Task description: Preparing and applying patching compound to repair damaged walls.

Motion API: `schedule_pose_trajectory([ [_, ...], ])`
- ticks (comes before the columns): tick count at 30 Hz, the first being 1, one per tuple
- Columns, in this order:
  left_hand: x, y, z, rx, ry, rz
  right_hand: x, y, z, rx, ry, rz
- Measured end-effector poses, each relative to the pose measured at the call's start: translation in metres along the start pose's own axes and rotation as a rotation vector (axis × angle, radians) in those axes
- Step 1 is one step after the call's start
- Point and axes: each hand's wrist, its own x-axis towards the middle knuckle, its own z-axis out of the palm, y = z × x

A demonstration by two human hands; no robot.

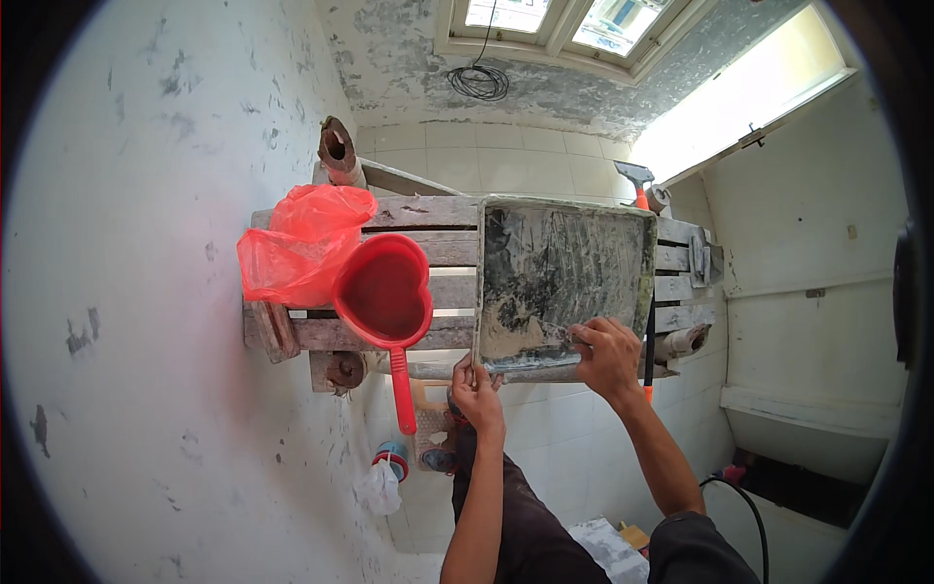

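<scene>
On the right half of the bench [452, 290], the tray [480, 277] lay flat, its near edge along the bench's near side. Shallow, thin-walled and straight-rimmed, it looked stiff, likely plastic or thin metal, and probably light for its breadth, so a one-sided push could have slid it over the slats. Grey and pale smears covered its floor; where they shone near the front they seemed wet, and that patch would have been slippery under the fingertips. Little about it seemed fragile, though a corner lifted alone might have flexed. At the bench's near edge, the left hand [474, 397] had its thumb and fingers closed on the tray's near left corner. Over the bench's near right part, the right hand [611, 360] was bunched above the tray floor, fingers drawn together; whether they pinched something thin could not be told. The best hold seemed the dry outer rim, at opposite sides. On the bench's left half sat the red scoop [397, 341] and bag [311, 243]; toward its right end lay a scraper [634, 173].
</scene>
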Motion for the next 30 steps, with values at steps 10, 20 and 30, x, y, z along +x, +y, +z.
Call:
schedule_pose_trajectory([
  [10, 0.003, 0.0, 0.0, 0.026, 0.013, 0.001, -0.008, -0.032, 0.023, 0.217, -0.051, 0.176],
  [20, 0.004, -0.005, 0.002, 0.003, -0.025, 0.014, -0.015, -0.014, 0.029, 0.273, -0.085, 0.208],
  [30, 0.002, 0.005, 0.004, 0.026, -0.042, 0.024, 0.008, -0.001, -0.003, -0.014, -0.039, 0.101],
])
